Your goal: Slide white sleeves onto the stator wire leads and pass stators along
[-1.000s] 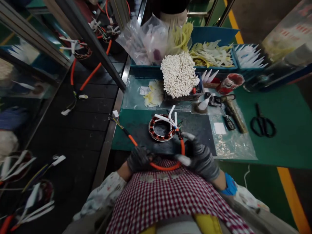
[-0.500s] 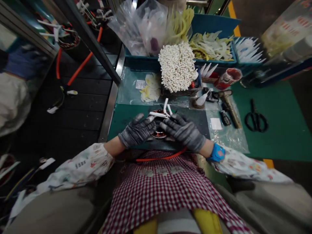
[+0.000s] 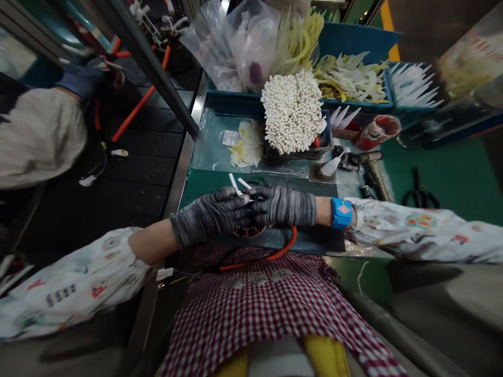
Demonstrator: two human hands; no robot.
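Found on bench (image 3: 463, 173): ring (image 3: 250, 232), under left hand (image 3: 212, 215) and right hand (image 3: 282, 206); cable (image 3: 290, 243) in front. Noted behind: tubes (image 3: 293, 112), then strips (image 3: 353, 81) in tray (image 3: 357, 41), bags (image 3: 251, 50) left of strips. Noted right: hammer (image 3: 378, 179), then scissors (image 3: 419, 197). Noted left: conveyor (image 3: 151, 170).

The left forearm (image 3: 152, 242) slants up from the lower left while the right forearm (image 3: 412, 229) extends nearly level, with the gloved left hand (image 3: 212, 215) and gloved right hand (image 3: 282, 204) close together, backs upward, fingers (image 3: 236, 208) bent and pointing inward.
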